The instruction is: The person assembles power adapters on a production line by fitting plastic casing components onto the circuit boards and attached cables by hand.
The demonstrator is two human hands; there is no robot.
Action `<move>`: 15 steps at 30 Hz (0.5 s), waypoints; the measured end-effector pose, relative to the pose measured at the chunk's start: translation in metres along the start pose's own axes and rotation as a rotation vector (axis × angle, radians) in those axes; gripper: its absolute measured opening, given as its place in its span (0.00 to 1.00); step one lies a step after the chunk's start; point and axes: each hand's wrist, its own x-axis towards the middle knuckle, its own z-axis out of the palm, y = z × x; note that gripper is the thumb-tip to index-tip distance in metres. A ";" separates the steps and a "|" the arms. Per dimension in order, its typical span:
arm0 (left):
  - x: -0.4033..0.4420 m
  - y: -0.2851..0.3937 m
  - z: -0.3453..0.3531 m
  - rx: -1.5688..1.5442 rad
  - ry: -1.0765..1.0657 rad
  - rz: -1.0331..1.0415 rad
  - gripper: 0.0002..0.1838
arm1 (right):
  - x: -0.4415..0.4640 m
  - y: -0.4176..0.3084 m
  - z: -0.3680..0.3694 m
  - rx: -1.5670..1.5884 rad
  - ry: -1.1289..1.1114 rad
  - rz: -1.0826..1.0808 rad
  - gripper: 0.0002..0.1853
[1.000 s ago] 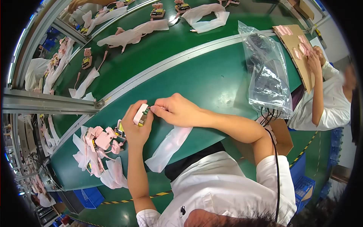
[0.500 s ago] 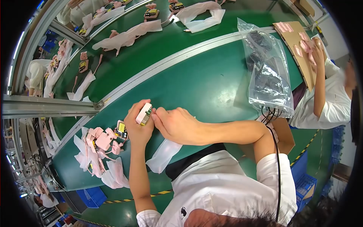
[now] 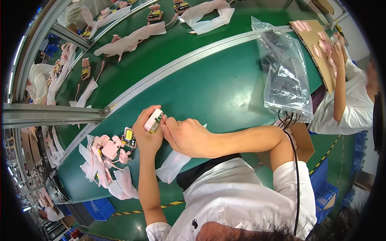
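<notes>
My left hand [image 3: 147,130] is wrapped round a small pale pink plug-adapter housing [image 3: 153,120]. Its open side faces right and shows a green board with a yellow part. My right hand [image 3: 187,135] is pinched against that open side; whatever lies between its fingertips is hidden. Beneath my right hand a white foam sleeve [image 3: 173,165] lies at the table edge. Just left of my left hand sits an open adapter [image 3: 128,137] with a yellow component showing. Beside it is a pile of pink adapters [image 3: 110,149] with cords and white foam wraps.
A clear bag of black cables [image 3: 284,76] lies at the right of the green table. Beyond the metal rail, a green conveyor [image 3: 161,52] carries wrapped pink adapters. At right, a co-worker's hand [image 3: 339,52] reaches over cardboard [image 3: 317,52] with pink parts. A metal post [image 3: 52,114] juts in from the left.
The wrapped adapters on the conveyor have shifted slightly left. My right hand's fingers have moved a little at the housing, while my left hand keeps its hold.
</notes>
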 end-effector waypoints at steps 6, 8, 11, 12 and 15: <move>0.002 -0.004 -0.005 -0.009 -0.004 0.074 0.16 | 0.003 0.001 -0.002 0.038 0.002 0.008 0.12; 0.009 -0.003 -0.009 -0.061 0.018 0.033 0.16 | 0.012 0.010 -0.008 0.058 0.029 -0.019 0.12; 0.007 0.000 -0.022 -0.154 0.018 -0.151 0.18 | 0.017 0.021 -0.008 0.149 0.118 -0.052 0.10; 0.008 -0.001 -0.024 -0.173 0.014 -0.153 0.18 | 0.020 0.024 -0.010 0.147 0.169 -0.081 0.10; 0.005 -0.001 -0.026 -0.226 0.011 -0.149 0.20 | 0.027 0.031 -0.011 0.144 0.276 -0.132 0.09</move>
